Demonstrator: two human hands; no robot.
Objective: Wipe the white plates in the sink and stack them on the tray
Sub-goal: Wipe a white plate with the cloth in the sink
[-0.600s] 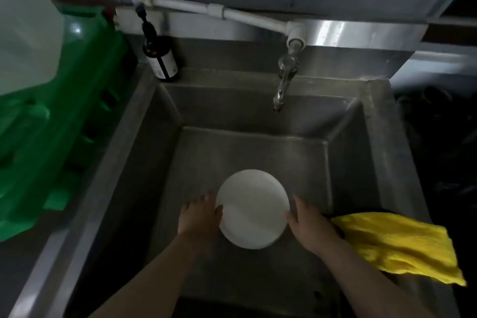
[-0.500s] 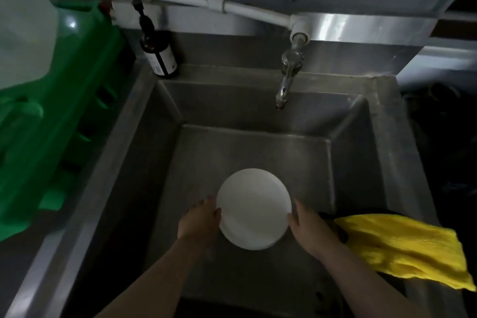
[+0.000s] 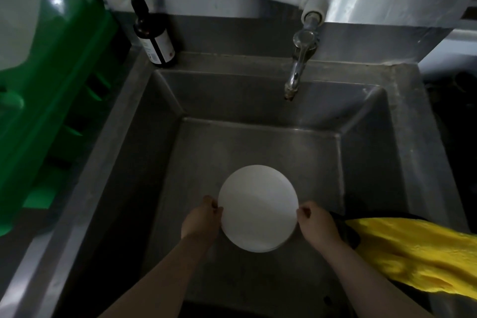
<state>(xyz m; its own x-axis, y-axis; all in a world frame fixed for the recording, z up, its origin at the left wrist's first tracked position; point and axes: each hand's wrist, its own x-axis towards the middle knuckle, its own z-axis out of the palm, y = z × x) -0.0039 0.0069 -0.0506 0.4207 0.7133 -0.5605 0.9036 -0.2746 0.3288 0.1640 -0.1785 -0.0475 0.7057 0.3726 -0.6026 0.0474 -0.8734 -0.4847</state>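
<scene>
Plates (image 3: 258,208) white and stacked near the sink's (image 3: 361,121) front wall, my left hand (image 3: 202,219) and right hand (image 3: 316,222) gripping opposite rims, yellow cloth (image 3: 418,255) draped over the right edge

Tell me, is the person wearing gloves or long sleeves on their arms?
No. The left hand and right hand are bare, with no gloves, and both forearms are uncovered as far as the picture's lower edge. No rings, watch or bracelets show on the parts in view, though the light is dim.
</scene>
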